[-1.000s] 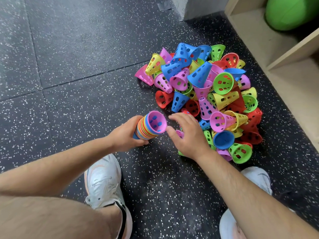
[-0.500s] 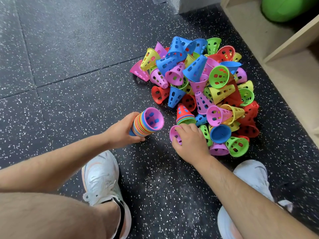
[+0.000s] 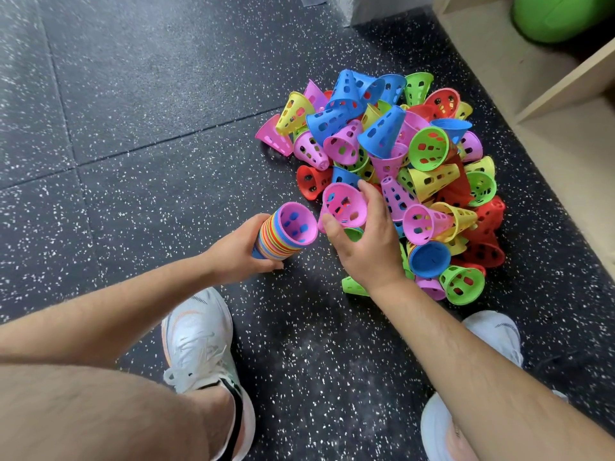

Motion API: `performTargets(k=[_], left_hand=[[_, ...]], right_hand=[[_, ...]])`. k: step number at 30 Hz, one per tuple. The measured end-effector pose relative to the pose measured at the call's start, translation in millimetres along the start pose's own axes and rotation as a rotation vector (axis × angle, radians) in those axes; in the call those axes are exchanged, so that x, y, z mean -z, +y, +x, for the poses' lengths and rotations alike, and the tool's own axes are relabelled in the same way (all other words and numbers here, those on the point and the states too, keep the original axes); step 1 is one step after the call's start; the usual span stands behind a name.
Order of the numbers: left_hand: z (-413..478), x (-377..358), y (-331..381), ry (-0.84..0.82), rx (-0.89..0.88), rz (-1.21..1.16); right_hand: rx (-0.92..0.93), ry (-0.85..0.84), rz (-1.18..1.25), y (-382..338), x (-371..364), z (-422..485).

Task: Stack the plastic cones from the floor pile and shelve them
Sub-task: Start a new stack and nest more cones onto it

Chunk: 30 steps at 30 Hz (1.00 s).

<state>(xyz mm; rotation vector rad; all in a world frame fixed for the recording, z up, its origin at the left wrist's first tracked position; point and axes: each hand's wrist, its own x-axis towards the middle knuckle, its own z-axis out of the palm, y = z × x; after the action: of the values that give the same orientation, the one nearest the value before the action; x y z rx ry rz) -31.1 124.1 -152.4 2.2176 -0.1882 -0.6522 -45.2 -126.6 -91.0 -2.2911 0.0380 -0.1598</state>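
Cone stack [image 3: 283, 237] in left hand [image 3: 236, 257], right hand [image 3: 369, 251] gripping perforated cone [image 3: 344, 207]

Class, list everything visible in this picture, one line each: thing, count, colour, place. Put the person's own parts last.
Speckled floor: one; black, white flecks; under everything.
Wooden shelf unit: one; pale beige; right edge.
Rounded ball-like object: one; green; in the shelf unit, top right.
Loose perforated plastic cones: many, uncountable; blue, pink, yellow, green, red; piled on the floor.
Nested stack of plastic cones: one; multicoloured, pink on top; in the left hand.
Single pink perforated cone: one; pink; in the right hand.
Sports shoes: two; white; bottom.
Left hand: one; grips the nested stack.
Right hand: one; pinches the single pink cone.
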Motion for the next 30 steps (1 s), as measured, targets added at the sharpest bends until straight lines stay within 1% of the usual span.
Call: performTargets(k=[2,5,7,10,13,14,15,17,19,21,22,23,24,26,28,30], left_hand=[[0.0,0.5,-0.2,-0.003,0.003,-0.015],[-0.7,0.8,0.9,-0.001,0.002,-0.022],[-0.9,0.6,0.8,0.002,-0.001,-0.019],[-1.0,0.6,-0.1,0.000,-0.002,-0.018],[-1.3,-0.3,-1.1,-0.005,-0.015,-0.004],[-1.7,-0.6,-0.3,-0.007,-0.022,0.007],[-1.9,-1.3,0.5,-0.007,-0.032,0.015],[-1.6,-2.5,0.8,-0.001,-0.047,0.032],[-1.3,-2.3,-1.1,0.001,-0.039,0.030],[-0.9,-1.8,-2.6,-0.001,-0.021,0.008],[-0.7,-1.7,-3.6,-0.005,-0.015,-0.006],[-0.6,-1.7,-4.5,-0.008,-0.010,-0.018],[-0.7,-1.6,-4.8,-0.010,-0.005,-0.026],[-0.7,-1.8,-4.4,-0.011,0.002,-0.027],[-1.2,-2.0,-3.4,-0.012,0.008,-0.018],[-1.9,-2.2,-3.0,-0.008,0.015,-0.007]], right_hand=[[0.037,-0.003,0.003,-5.2,0.5,3.7],[0.073,0.073,0.010,-11.5,1.0,7.9],[0.071,0.037,0.019,-15.9,0.4,8.7],[0.084,-0.154,-0.018,-20.2,-1.7,6.8],[0.035,-0.431,-0.127,-19.8,-8.4,0.0],[0.030,-0.486,-0.144,-17.8,-11.2,-3.8],[0.035,-0.502,-0.142,-15.1,-13.1,-7.5],[0.053,-0.447,-0.083,-8.5,-14.9,-12.2],[0.079,-0.320,-0.053,1.2,-14.7,-15.0],[0.102,-0.138,-0.105,17.3,-14.0,-16.9],[0.087,-0.068,-0.139,25.2,-12.9,-16.6],[0.048,-0.039,-0.176,33.3,-12.0,-16.2],[0.002,-0.054,-0.218,39.5,-10.3,-15.7],[-0.068,-0.162,-0.305,51.4,-8.1,-15.1],[-0.076,-0.248,-0.372,58.5,-6.0,-14.0],[-0.077,-0.291,-0.407,60.2,-4.9,-13.7]])
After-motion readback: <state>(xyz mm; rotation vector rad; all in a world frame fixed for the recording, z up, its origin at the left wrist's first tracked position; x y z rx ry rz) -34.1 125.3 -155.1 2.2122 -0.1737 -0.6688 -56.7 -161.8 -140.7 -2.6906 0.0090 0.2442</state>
